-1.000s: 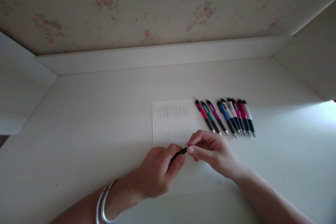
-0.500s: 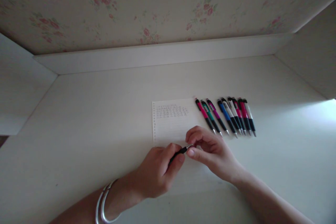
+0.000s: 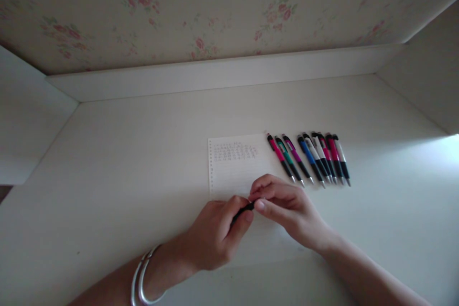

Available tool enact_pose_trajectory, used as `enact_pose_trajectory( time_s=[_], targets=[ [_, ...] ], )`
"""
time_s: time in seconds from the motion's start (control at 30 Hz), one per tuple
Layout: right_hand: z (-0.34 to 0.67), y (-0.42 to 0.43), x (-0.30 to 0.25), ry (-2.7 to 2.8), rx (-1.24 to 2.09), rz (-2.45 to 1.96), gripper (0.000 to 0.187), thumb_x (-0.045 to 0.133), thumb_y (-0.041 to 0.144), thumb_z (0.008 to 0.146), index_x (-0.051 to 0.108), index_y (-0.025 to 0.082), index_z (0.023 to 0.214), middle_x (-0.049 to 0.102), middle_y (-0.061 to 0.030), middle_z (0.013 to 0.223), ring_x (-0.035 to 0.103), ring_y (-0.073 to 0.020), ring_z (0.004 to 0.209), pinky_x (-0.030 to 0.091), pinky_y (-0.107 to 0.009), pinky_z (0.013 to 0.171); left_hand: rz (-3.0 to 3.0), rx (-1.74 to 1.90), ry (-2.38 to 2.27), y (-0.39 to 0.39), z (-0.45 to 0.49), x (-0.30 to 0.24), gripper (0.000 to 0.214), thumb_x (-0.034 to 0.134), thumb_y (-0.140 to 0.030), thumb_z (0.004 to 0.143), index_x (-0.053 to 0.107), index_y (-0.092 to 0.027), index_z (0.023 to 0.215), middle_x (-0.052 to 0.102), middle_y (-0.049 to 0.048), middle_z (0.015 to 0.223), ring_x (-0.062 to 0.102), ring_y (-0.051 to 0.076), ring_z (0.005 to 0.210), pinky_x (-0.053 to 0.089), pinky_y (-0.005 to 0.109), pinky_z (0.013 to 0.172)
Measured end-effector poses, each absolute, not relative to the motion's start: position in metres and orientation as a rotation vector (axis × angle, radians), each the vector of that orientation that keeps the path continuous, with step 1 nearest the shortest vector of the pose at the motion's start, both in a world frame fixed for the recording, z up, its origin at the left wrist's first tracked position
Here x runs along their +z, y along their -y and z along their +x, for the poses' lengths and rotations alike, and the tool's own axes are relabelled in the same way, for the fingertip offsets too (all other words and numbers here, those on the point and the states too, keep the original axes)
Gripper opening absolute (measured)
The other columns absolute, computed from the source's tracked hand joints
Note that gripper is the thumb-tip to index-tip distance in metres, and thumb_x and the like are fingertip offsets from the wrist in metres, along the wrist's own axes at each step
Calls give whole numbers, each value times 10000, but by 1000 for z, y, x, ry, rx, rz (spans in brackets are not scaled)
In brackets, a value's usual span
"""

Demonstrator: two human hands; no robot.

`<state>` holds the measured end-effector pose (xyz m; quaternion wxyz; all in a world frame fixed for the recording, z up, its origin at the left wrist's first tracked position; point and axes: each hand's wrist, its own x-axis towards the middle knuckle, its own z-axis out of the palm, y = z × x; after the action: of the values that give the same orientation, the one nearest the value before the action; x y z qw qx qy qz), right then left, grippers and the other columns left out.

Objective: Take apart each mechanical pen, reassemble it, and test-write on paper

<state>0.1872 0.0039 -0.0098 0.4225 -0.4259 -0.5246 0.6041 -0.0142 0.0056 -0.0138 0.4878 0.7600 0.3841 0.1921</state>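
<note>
My left hand (image 3: 218, 234) is wrapped round the black grip of a pen (image 3: 244, 209), whose tip end points to the right. The thumb and fingers of my right hand (image 3: 287, 205) pinch the silver tip of that pen, mostly covering it. The rest of the barrel is hidden inside my left hand. Beneath both hands lies a lined sheet of paper (image 3: 229, 174), with rows of small handwriting at its top and punched holes down its left edge.
Right of the paper, several pens lie side by side in two groups: pink, green and purple pens (image 3: 289, 158), then blue, white and pink ones (image 3: 324, 158). A white ledge (image 3: 229, 72) and flowered wallpaper (image 3: 229, 9) bound the white desk (image 3: 125, 153) at the back.
My right fingers have closed onto the pen's tip, which showed between the hands before. My left hand has stayed in place.
</note>
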Motion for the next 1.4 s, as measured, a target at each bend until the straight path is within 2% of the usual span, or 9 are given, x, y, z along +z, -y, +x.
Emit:
enact_pose_trajectory(
  time_s=[0.17,0.3,0.4,0.5,0.87,1.0,1.17,1.27,1.4],
  targets=[
    [188,-4,-11,1290,1551,-1038,286,724,423,887,760,295,1140,641,-68,1061,609,-156,809,513,-286,685,1838,482,-941,-5,-16,-14,202,394,-324,1058,561,-210,1049,682,22,880,648,176,796,440,277,735],
    [188,-2,-13,1288,1499,-1050,96,766,344,863,809,258,864,634,-46,952,610,-152,825,494,-267,702,1838,454,-952,-5,-16,-15,223,400,-344,1053,559,-201,991,659,16,810,630,175,735,430,277,694],
    [187,-1,-13,1244,1527,-1022,186,803,383,819,796,275,971,613,-36,963,554,-114,684,451,-249,575,1834,459,-947,-5,-15,-14,236,392,-354,1053,558,-199,991,661,23,826,628,180,750,434,284,711],
    [187,0,-9,1256,1552,-1049,228,713,382,902,779,290,1100,609,-67,1045,578,-137,764,472,-264,620,1796,467,-950,-5,-15,-13,237,386,-346,1054,572,-199,1044,675,27,864,635,180,772,440,287,727],
    [189,-3,-9,1193,1528,-1064,122,727,344,891,813,261,869,622,-54,915,556,-140,713,436,-264,566,1571,562,-1063,-7,-16,-12,343,343,-453,1059,505,-205,886,436,-59,627,421,119,556,329,250,540],
    [187,-3,-11,1124,1645,-1017,267,721,390,891,764,330,1148,610,-63,1099,538,-116,688,465,-272,590,1613,536,-990,-7,-15,-9,305,360,-419,1058,549,-202,957,497,-39,669,447,123,584,337,245,548],
    [191,-1,-13,1133,1782,-923,169,732,359,889,809,335,1037,618,-72,1307,578,-138,808,489,-289,683,1469,596,-1040,-8,-15,-14,356,355,-478,1055,493,-206,872,467,-54,657,407,109,562,325,240,539],
    [190,-1,-13,1053,1730,-978,121,729,353,890,828,283,901,663,-78,1262,598,-151,827,493,-280,681,1427,603,-1085,-9,-15,-14,377,349,-500,1052,482,-208,855,436,-62,644,395,109,555,328,245,543],
    [184,-3,-12,986,1702,-1074,240,715,407,895,786,262,1073,731,-56,942,575,-136,691,500,-283,647,1558,512,-994,-10,-15,-8,361,346,-460,1060,557,-202,920,484,-45,665,451,122,593,351,250,576]
  ],
)
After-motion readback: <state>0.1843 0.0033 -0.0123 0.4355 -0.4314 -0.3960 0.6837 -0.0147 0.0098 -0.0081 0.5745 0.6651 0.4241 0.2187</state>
